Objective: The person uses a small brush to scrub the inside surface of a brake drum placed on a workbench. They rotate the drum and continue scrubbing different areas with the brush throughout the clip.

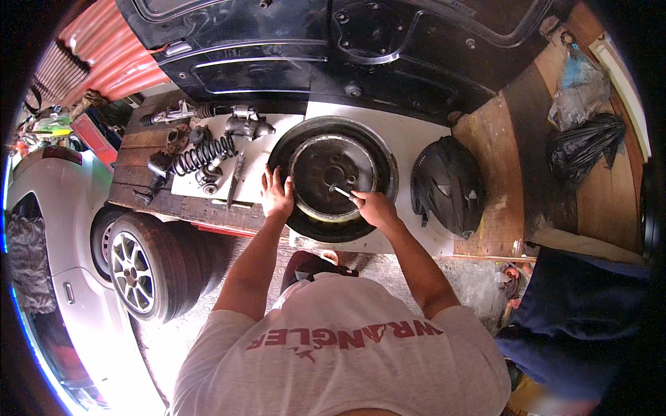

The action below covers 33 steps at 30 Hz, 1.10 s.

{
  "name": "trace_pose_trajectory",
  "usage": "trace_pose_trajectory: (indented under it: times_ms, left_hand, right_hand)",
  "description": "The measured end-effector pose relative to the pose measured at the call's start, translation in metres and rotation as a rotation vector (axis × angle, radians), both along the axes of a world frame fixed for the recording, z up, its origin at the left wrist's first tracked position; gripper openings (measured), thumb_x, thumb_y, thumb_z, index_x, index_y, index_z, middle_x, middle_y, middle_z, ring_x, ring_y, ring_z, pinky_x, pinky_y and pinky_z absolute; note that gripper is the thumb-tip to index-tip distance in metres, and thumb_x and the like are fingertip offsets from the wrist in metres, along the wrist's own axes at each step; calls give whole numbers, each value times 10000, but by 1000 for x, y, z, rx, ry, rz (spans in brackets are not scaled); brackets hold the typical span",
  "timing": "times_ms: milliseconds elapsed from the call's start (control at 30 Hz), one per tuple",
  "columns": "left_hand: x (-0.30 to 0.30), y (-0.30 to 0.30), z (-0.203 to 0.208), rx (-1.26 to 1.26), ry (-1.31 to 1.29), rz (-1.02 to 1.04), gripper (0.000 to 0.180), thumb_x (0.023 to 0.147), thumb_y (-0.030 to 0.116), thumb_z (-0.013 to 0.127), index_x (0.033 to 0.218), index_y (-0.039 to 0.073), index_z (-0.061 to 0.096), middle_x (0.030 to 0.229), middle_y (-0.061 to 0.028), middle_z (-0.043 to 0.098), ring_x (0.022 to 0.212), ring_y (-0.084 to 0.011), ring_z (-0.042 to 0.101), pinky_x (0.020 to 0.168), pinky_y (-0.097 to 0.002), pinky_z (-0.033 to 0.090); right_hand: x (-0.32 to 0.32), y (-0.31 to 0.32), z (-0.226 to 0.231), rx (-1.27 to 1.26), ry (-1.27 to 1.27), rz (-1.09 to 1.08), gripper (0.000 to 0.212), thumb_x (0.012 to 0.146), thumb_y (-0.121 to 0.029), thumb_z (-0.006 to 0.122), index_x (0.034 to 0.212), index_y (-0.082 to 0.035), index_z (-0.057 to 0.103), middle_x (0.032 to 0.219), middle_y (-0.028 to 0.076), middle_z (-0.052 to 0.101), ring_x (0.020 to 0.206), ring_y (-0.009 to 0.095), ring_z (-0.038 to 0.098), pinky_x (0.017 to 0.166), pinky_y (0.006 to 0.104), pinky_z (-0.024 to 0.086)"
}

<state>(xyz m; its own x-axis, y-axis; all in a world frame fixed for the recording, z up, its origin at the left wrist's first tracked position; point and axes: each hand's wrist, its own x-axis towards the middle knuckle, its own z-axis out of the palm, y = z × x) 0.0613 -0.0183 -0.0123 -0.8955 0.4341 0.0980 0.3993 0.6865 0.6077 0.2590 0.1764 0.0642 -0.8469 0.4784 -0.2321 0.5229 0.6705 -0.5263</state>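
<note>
Wears a white T-shirt (347, 378) with red lettering, on the near side of the black wheel (333, 156). Rests the left hand (278, 193) on the wheel's left edge, fingers spread apart. Reaches the right hand (377, 210) over the wheel's near right edge, fingers clamped around a slim pale stick (343, 192), pointed inward just beside the wheel's centre hole; hard to tell whether touching the metal there. Has the wheel lying flat on a white sheet (409, 126) on top of a wooden bench (499, 173), straight in front of the body. Just right of the wheel, includes a black helmet (449, 186), set apart from it. Left of the wheel, near the left hand, shows a narrow blade-like tool (236, 179), then a dark coil spring (203, 155) lying aslant. Down to the wheel's left, off the bench, includes a silver-spoked tyre (133, 274), with a pale car (62, 243) farther left. Directly beyond the wheel, shows a large black panel (277, 55). Well to the wheel's right, past the helmet, shows a black plastic bag (585, 145) below a clear plastic bag (583, 87). Far beyond the wheel to the left, ends with red corrugated sheeting (114, 52).
</note>
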Motion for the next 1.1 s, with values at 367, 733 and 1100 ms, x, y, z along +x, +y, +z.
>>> trace_pose_trajectory:
  times_ms: [367,733,1100]
  left_hand:
    - [1,1,1,-13,-13,1,622,955,504,415,1415,85,399,1567,-148,176,1408,-372,215,1102,-549,246]
    - [1,2,1,-34,-22,-12,640,961,525,394,1427,86,384,1572,-147,154,1410,-367,213,1100,-555,251]
    - [-1,-1,-4,-17,-7,-1,637,956,525,403,1427,97,385,1566,-153,172,1402,-375,223,1093,-560,256]
  right_hand:
    - [16,-8,-18,98,99,-242,323,926,-348,548,1199,-209,648,972,167,684,883,365,660,762,477,521]
    - [20,15,-16,176,107,-137,315,921,-329,558,1224,-280,629,876,169,673,787,361,652,678,461,510]
    - [20,8,1,214,-36,-98,357,933,-361,527,1253,-223,607,896,179,684,805,385,663,720,484,532]
